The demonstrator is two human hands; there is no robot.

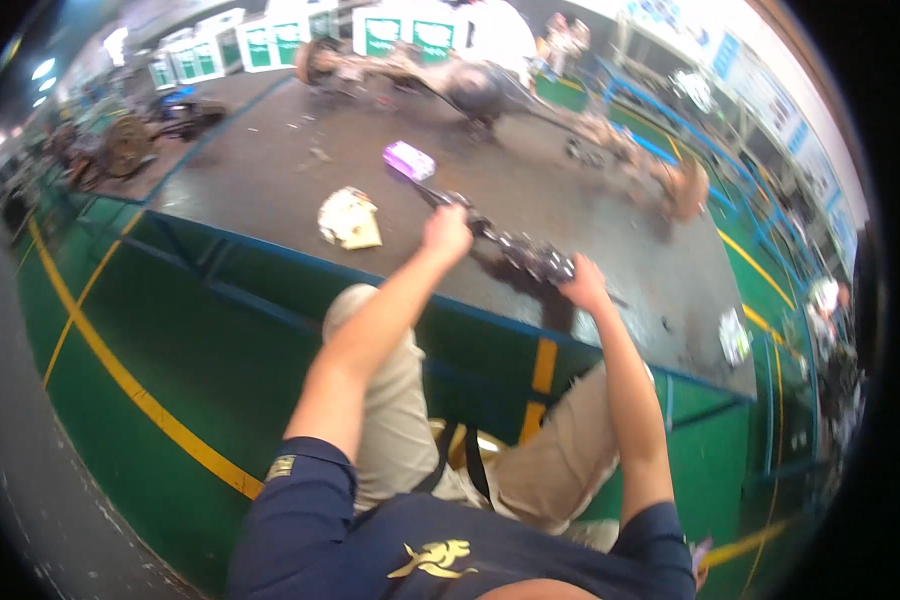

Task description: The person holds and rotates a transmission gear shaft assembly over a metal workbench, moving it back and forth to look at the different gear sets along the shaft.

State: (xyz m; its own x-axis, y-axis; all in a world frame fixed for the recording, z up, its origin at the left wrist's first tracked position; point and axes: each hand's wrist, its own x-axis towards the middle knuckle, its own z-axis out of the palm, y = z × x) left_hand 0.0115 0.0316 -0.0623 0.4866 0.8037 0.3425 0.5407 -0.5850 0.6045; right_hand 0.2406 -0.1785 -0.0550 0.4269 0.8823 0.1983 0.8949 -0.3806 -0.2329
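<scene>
A long, dark, shiny metal shaft (523,253) with thick, uneven sections along it lies slantwise just above or on the dark tabletop (270,180); I cannot tell whether it touches. My left hand (448,233) is closed around its far-left part, where a thinner end sticks out beyond the fingers. Around the right part my right hand (586,283) is closed too. Beyond the shaft's left tip lies a purple packet (408,160). Left of my left hand sits a crumpled, whitish-yellow cloth or paper wad (350,218). Blur hides the shaft's finer details.
A large rusty axle (480,88) with round hubs stretches across the table's far side. A white packet (734,338) lies by the right edge. Blue table framing (240,295) runs below. Rusty parts (128,146) stand on another table at left. Blue rails (660,125) stand at right.
</scene>
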